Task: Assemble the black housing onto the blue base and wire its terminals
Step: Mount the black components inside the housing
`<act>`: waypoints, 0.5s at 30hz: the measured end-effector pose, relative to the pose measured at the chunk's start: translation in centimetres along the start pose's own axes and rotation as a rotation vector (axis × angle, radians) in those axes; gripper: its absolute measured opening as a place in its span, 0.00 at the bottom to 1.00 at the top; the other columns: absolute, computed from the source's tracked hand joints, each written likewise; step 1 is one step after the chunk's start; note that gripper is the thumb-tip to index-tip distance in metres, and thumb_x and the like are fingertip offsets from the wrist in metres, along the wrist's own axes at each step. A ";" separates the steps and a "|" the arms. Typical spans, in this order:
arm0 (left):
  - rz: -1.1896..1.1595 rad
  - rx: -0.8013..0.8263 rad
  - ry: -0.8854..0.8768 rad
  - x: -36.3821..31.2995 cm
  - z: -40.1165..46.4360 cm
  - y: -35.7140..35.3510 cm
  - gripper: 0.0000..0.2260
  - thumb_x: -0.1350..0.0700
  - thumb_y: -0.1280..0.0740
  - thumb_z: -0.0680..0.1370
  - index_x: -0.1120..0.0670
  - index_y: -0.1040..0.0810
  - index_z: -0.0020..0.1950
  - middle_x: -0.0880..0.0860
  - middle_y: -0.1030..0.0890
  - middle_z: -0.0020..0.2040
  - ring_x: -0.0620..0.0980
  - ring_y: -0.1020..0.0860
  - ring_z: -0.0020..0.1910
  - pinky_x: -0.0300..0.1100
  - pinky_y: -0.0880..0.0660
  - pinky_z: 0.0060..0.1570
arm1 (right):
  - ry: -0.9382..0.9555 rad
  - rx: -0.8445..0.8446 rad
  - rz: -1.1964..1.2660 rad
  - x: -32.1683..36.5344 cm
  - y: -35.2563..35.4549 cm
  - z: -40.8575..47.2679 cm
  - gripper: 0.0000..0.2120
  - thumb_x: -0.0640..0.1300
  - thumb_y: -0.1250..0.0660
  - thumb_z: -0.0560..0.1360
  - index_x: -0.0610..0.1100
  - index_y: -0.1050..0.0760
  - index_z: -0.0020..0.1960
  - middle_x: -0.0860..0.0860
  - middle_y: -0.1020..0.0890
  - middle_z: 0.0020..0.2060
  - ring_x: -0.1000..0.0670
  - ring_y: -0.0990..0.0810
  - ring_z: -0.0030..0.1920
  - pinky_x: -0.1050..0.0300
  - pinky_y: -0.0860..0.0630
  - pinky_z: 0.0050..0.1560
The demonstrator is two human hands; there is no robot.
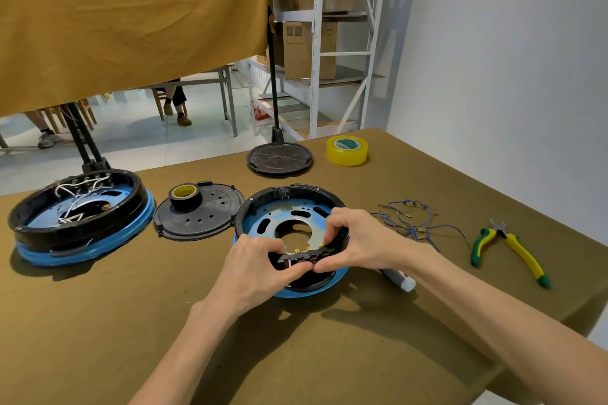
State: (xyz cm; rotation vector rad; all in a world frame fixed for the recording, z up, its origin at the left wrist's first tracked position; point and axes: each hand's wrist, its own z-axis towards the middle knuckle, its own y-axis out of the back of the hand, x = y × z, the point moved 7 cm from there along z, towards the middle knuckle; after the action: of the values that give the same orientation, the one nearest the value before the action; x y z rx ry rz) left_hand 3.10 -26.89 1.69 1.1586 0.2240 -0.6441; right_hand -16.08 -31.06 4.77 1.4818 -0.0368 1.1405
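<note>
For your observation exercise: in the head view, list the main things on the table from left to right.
Wired black-and-blue unit → black tape roll → blue base with black housing → yellow tape roll → loose blue wires → yellow-green pliers.

Left hand: forearm entering from lower left, fingers curled, pinching. Right hand: forearm entering from lower right, fingers arched downward, thumb meeting the left thumb tip; both forearms bare
</note>
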 end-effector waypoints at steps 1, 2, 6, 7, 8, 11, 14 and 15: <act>0.014 0.000 -0.007 0.0 -0.1 -0.1 0.27 0.23 0.39 0.71 0.46 0.21 0.34 0.45 0.23 0.29 0.46 0.26 0.35 0.43 0.27 0.39 | 0.016 -0.012 -0.018 0.3 -0.3 0.0 0.18 0.56 0.17 0.66 0.47 0.22 0.41 0.52 0.23 0.42 0.54 0.26 0.42 0.58 0.27 0.42; 0.027 -0.006 -0.016 -0.1 -0.3 -0.1 0.29 0.23 0.41 0.71 0.47 0.20 0.35 0.45 0.23 0.30 0.46 0.27 0.35 0.41 0.29 0.40 | 0.030 -0.029 -0.023 0.4 -0.4 0.0 0.19 0.56 0.17 0.66 0.47 0.24 0.40 0.52 0.23 0.41 0.53 0.26 0.40 0.57 0.28 0.40; 0.015 -0.033 -0.035 -0.6 -0.4 0.2 0.33 0.21 0.45 0.71 0.48 0.17 0.38 0.45 0.21 0.32 0.41 0.28 0.36 0.32 0.38 0.38 | 0.010 -0.015 0.025 0.3 -0.4 0.3 0.17 0.52 0.17 0.67 0.47 0.24 0.39 0.50 0.22 0.41 0.55 0.26 0.40 0.56 0.27 0.41; 0.003 -0.019 -0.036 -0.6 -0.4 0.1 0.34 0.20 0.46 0.71 0.48 0.17 0.39 0.45 0.20 0.33 0.41 0.28 0.37 0.32 0.38 0.38 | 0.010 -0.005 0.025 0.2 -0.4 0.2 0.17 0.52 0.17 0.67 0.47 0.23 0.39 0.50 0.22 0.41 0.56 0.26 0.40 0.59 0.27 0.40; -0.001 -0.006 -0.035 -0.5 -0.4 0.0 0.34 0.20 0.46 0.70 0.47 0.17 0.40 0.46 0.20 0.34 0.42 0.28 0.38 0.33 0.36 0.39 | 0.016 -0.004 0.017 0.2 -0.4 0.2 0.17 0.52 0.17 0.67 0.47 0.23 0.39 0.50 0.22 0.41 0.56 0.26 0.40 0.59 0.28 0.40; 0.012 0.006 -0.026 -0.2 -0.3 -0.3 0.30 0.23 0.43 0.71 0.46 0.17 0.41 0.45 0.21 0.35 0.43 0.29 0.40 0.38 0.33 0.40 | 0.049 -0.042 -0.006 0.4 -0.4 0.0 0.18 0.53 0.16 0.66 0.46 0.23 0.39 0.50 0.22 0.40 0.53 0.26 0.41 0.53 0.26 0.42; 0.011 -0.003 -0.027 -0.2 -0.2 -0.5 0.28 0.24 0.42 0.71 0.46 0.17 0.41 0.45 0.21 0.34 0.44 0.28 0.40 0.41 0.31 0.41 | 0.051 -0.089 -0.044 0.5 -0.2 -0.4 0.18 0.54 0.17 0.67 0.45 0.23 0.40 0.51 0.23 0.40 0.50 0.26 0.43 0.51 0.26 0.43; 0.010 -0.007 -0.024 -0.1 -0.2 -0.5 0.28 0.24 0.42 0.72 0.46 0.17 0.40 0.45 0.22 0.34 0.44 0.28 0.40 0.42 0.30 0.42 | 0.052 -0.102 -0.073 0.5 -0.2 -0.6 0.18 0.55 0.18 0.67 0.45 0.23 0.41 0.52 0.24 0.41 0.51 0.27 0.44 0.52 0.26 0.43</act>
State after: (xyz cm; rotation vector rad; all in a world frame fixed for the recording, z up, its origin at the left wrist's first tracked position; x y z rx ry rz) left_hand 2.76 -26.79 1.31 1.1436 0.1998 -0.6481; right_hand -16.08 -30.26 4.86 1.3528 -0.0051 1.1018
